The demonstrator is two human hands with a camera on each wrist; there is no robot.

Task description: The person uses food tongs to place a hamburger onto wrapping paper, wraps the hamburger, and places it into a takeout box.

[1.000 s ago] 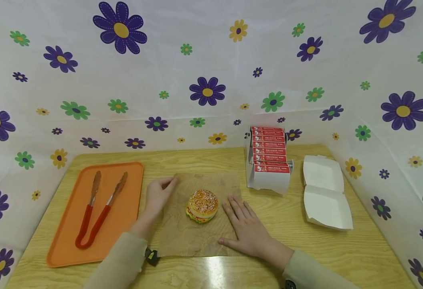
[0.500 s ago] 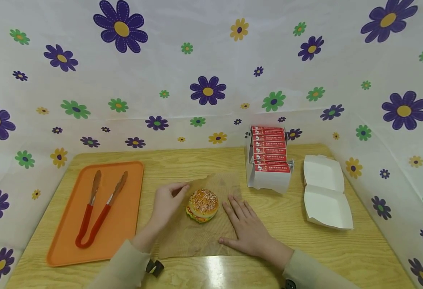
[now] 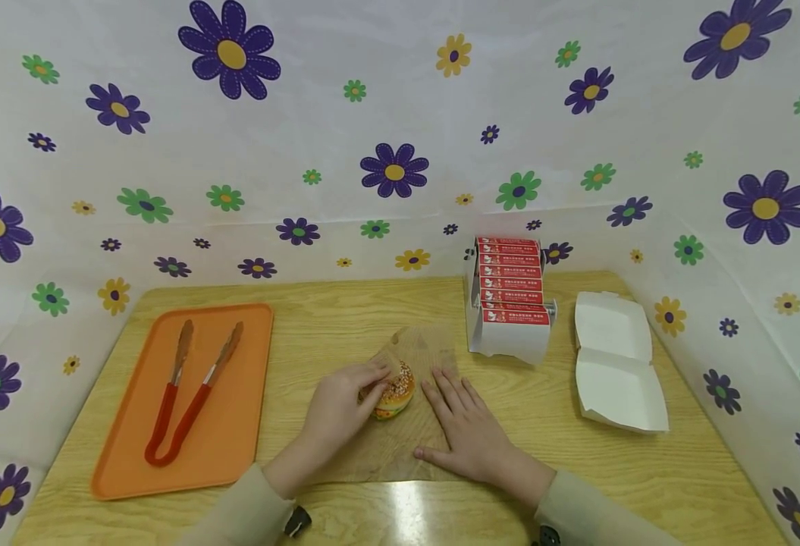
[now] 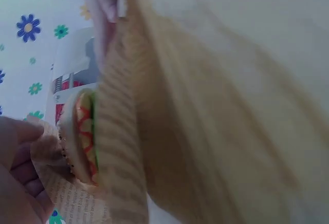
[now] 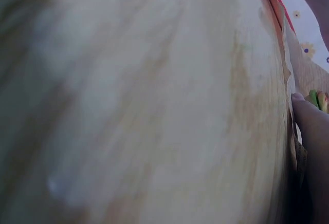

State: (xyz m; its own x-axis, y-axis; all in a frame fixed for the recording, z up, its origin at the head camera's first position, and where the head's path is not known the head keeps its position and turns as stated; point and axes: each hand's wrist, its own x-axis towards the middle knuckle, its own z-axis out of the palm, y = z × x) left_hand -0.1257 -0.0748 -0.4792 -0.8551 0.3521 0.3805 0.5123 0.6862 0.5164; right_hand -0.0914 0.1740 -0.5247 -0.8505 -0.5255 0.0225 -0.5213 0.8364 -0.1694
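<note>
A sesame-bun hamburger [image 3: 401, 388] sits on a sheet of brown wrapping paper [image 3: 400, 456] in the middle of the table. My left hand [image 3: 340, 403] pinches the paper's far left corner and holds that side folded up against the burger, hiding the bun's left part in the head view. The left wrist view shows the burger [image 4: 82, 136] side-on, with printed paper [image 4: 77, 201] raised beside the fingers. My right hand [image 3: 466, 434] lies flat, fingers spread, on the paper's right edge. Its thumb [image 5: 312, 118] rests on the sheet near the burger.
An orange tray [image 3: 236, 455] with red-handled tongs [image 3: 191, 418] lies at the left. A dispenser with a roll of red-and-white labels [image 3: 512, 296] stands at the back right. Beyond it, an opened white carton [image 3: 618, 383] lies near the right edge. A flowered cloth [image 3: 318, 114] surrounds the table.
My left hand has moved right with the paper's far left corner, folding it from flat up to and partly over the burger. The right hand has stayed in place.
</note>
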